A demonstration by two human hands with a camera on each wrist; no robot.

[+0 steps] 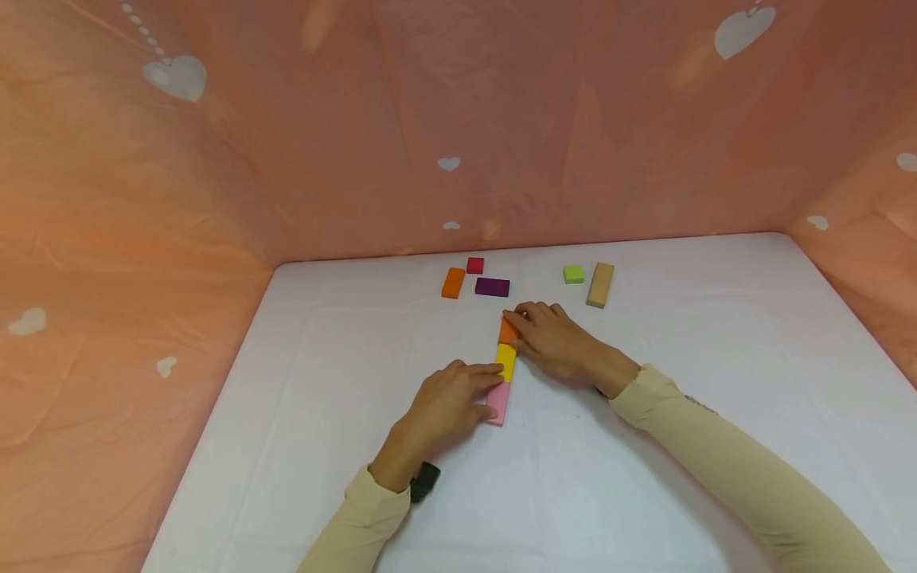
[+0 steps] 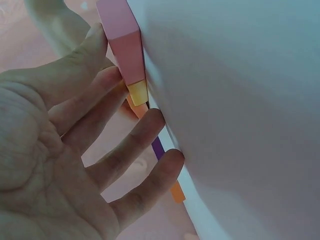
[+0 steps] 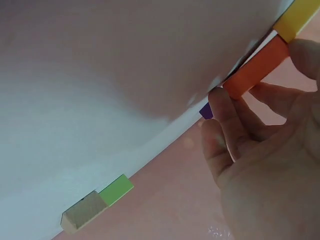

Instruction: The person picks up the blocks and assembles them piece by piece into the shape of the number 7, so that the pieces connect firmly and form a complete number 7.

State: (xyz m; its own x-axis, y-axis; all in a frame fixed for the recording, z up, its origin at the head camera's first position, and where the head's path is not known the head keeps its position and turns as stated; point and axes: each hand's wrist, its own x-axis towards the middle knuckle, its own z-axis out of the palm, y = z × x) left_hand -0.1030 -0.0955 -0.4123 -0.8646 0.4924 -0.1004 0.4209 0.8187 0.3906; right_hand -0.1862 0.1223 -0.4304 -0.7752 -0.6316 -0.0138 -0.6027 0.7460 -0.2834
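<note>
Three blocks lie end to end in a row on the white table: pink [image 1: 500, 402] nearest, yellow [image 1: 506, 355] in the middle, orange [image 1: 507, 332] farthest. My left hand [image 1: 446, 403] is at the row's left side, its thumb and fingertips touching the pink block and the yellow one with fingers fairly straight. In the left wrist view, the other two fingertips [image 2: 173, 159] rest at the tabletop. My right hand [image 1: 562, 341] pinches the orange block, thumb near the yellow joint and fingers at the far end, as the right wrist view shows.
Behind the row lie a purple block [image 1: 493, 287], a second orange block [image 1: 453, 283] and a small red block [image 1: 475, 266]. Farther right are a light green block [image 1: 573, 274] and a natural wood block [image 1: 600, 285]. A pink-orange cloth [image 1: 501, 119] hangs behind the table.
</note>
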